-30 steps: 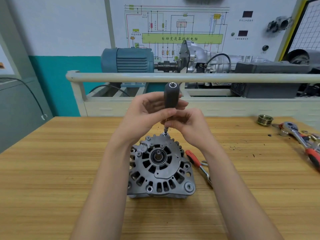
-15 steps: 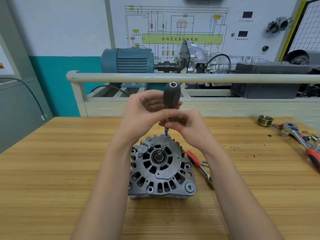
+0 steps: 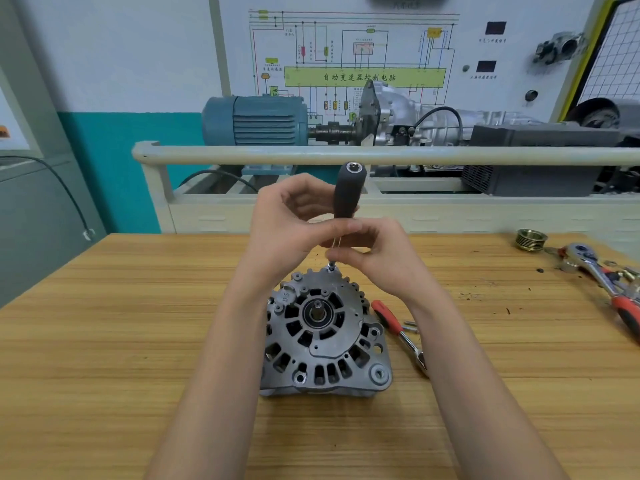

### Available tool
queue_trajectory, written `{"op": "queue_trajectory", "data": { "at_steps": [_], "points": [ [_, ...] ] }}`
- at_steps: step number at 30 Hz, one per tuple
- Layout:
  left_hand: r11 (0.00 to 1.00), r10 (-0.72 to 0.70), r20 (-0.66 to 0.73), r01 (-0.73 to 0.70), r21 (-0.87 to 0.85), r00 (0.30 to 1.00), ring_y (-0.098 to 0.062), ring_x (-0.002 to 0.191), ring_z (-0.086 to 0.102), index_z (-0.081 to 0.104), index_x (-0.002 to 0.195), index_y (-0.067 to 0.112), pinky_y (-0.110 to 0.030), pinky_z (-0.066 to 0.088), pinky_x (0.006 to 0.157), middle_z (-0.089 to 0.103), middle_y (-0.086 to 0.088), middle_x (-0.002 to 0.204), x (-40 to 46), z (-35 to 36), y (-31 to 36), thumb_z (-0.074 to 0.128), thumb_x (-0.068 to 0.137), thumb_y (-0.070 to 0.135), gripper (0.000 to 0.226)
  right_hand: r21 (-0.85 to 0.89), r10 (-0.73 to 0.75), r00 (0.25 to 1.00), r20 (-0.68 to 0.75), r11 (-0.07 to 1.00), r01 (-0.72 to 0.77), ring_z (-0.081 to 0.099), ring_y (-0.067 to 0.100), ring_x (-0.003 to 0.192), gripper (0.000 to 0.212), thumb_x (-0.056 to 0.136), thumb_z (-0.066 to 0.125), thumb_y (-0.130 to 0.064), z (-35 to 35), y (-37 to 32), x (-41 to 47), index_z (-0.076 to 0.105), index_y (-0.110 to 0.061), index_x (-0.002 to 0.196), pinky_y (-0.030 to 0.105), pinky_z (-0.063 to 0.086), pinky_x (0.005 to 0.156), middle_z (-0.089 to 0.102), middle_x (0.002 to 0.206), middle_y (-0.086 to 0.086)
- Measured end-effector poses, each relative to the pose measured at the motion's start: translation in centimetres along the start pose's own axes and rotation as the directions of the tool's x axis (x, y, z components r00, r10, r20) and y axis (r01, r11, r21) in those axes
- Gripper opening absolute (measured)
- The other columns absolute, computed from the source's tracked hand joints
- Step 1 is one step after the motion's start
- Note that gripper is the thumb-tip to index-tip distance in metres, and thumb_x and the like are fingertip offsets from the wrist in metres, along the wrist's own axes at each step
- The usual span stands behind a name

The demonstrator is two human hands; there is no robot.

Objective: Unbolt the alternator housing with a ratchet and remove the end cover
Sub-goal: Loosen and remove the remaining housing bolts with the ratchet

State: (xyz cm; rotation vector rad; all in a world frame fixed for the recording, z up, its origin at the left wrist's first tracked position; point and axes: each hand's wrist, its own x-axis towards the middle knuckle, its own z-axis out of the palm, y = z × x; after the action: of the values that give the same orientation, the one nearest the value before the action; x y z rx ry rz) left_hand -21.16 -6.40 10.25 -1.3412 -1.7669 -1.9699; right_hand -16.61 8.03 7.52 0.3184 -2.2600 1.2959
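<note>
Wooden bench [image 3: 121, 341]: both hands grip driver [image 3: 348, 192] on alternator [image 3: 325, 337] (ratchet [image 3: 398, 332] beside rt)

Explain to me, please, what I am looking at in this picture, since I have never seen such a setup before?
The picture comes from a camera worn on a person's head, looking down at their own two bare hands over a wooden workbench. There is no robot here.

The grey metal part standing on the bench is a car alternator, which the person is taking apart. They hold a driver with a dark handle upright, its thin shaft set on a bolt at the alternator's far edge. The left hand grips the handle; the right hand pinches the shaft lower down.

Just right of the alternator lies a small red-handled ratchet. At the far right lie a larger ratchet and a brass-coloured pulley. Behind the bench stands a training rig with a blue motor.
</note>
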Motion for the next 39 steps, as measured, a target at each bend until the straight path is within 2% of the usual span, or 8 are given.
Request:
{"op": "queue_trajectory", "data": {
  "at_steps": [3,8,15,18,22,29,35,39],
  "points": [
    [1.0,0.015,-0.037,-0.014,0.026,0.999,-0.019,0.081,0.071,0.061,0.082,0.012,-0.028,0.056,0.077,0.071,-0.006,0.082,0.1,0.7,-0.1,0.085,0.058,0.008,0.034,0.026,-0.02,0.997,-0.073,0.999,0.022,0.071,0.007,0.074,0.025,0.071,0.082,-0.006,0.0,0.1,0.0,0.071,-0.027,0.077,0.024,0.055,0.074,0.073,0.072,-0.01],
    [0.997,-0.031,0.176,0.041,-0.058,0.984,-0.022,0.097,0.07,0.063,0.111,0.004,-0.03,0.053,0.088,0.072,-0.01,0.099,-0.1,-0.2,-0.1,0.068,0.08,-0.005,0.033,0.001,-0.001,0.998,-0.056,1.0,0.001,0.069,0.011,0.077,0.027,0.079,0.072,0.001,0.0,0.2,0.1,0.069,-0.026,0.075,0.032,0.054,0.081,0.071,0.072,-0.011],
    [0.999,-0.007,0.001,0.007,-0.041,1.0,-0.008,0.077,0.069,0.065,0.085,0.018,-0.02,0.053,0.074,0.073,0.011,0.078,0.0,-0.3,-0.1,0.084,0.056,0.009,0.036,0.015,-0.007,1.0,-0.022,1.0,0.007,0.071,0.01,0.081,0.015,0.076,0.078,-0.007,0.1,0.4,0.0,0.072,-0.015,0.088,0.027,0.056,0.079,0.074,0.084,-0.004],
    [0.997,-0.018,0.044,0.021,-0.068,0.999,-0.013,0.086,0.07,0.066,0.093,0.014,-0.023,0.054,0.078,0.074,0.007,0.085,0.0,-0.5,-0.1,0.081,0.065,0.006,0.033,0.03,-0.006,0.994,-0.106,1.0,0.01,0.07,0.014,0.071,0.012,0.072,0.081,-0.008,0.4,0.8,0.2,0.072,-0.012,0.079,0.031,0.055,0.071,0.072,0.071,-0.005],
    [0.994,-0.024,0.148,0.04,-0.106,0.989,-0.021,0.098,0.07,0.066,0.105,0.009,-0.028,0.054,0.085,0.075,-0.001,0.097,-0.1,-1.0,0.0,0.07,0.076,-0.002,0.031,-0.015,-0.018,0.999,-0.043,1.0,0.018,0.066,0.001,0.074,0.034,0.08,0.071,-0.001,0.3,0.7,0.3,0.068,-0.035,0.076,0.026,0.05,0.077,0.069,0.069,-0.022],
    [1.0,0.022,-0.03,-0.022,0.003,0.999,-0.018,0.08,0.071,0.065,0.086,0.014,-0.029,0.056,0.078,0.072,0.0,0.081,0.0,0.2,0.2,0.085,0.055,0.014,0.037,0.053,-0.059,0.996,-0.071,0.997,0.063,0.07,0.008,0.074,0.026,0.07,0.082,-0.007,0.2,0.3,0.1,0.071,-0.03,0.078,0.024,0.055,0.073,0.074,0.075,-0.007],
    [0.993,-0.02,0.191,0.042,-0.109,0.981,-0.018,0.095,0.071,0.064,0.109,0.007,-0.025,0.054,0.084,0.075,0.001,0.094,-0.2,-0.7,0.3,0.069,0.077,-0.002,0.034,0.022,-0.017,0.998,-0.062,1.0,0.018,0.068,0.007,0.075,0.033,0.079,0.072,0.001,0.1,0.5,0.2,0.069,-0.032,0.076,0.031,0.053,0.079,0.07,0.07,-0.017],
    [0.997,-0.019,0.053,0.023,-0.072,0.998,-0.019,0.086,0.072,0.067,0.092,0.011,-0.028,0.056,0.079,0.075,0.002,0.085,-0.1,-0.8,0.4,0.08,0.059,0.01,0.035,0.027,-0.023,1.0,0.01,0.999,0.023,0.07,0.008,0.082,0.031,0.082,0.071,-0.001,0.1,0.2,0.1,0.069,-0.032,0.085,0.031,0.055,0.083,0.073,0.08,-0.014]
  ]
}}
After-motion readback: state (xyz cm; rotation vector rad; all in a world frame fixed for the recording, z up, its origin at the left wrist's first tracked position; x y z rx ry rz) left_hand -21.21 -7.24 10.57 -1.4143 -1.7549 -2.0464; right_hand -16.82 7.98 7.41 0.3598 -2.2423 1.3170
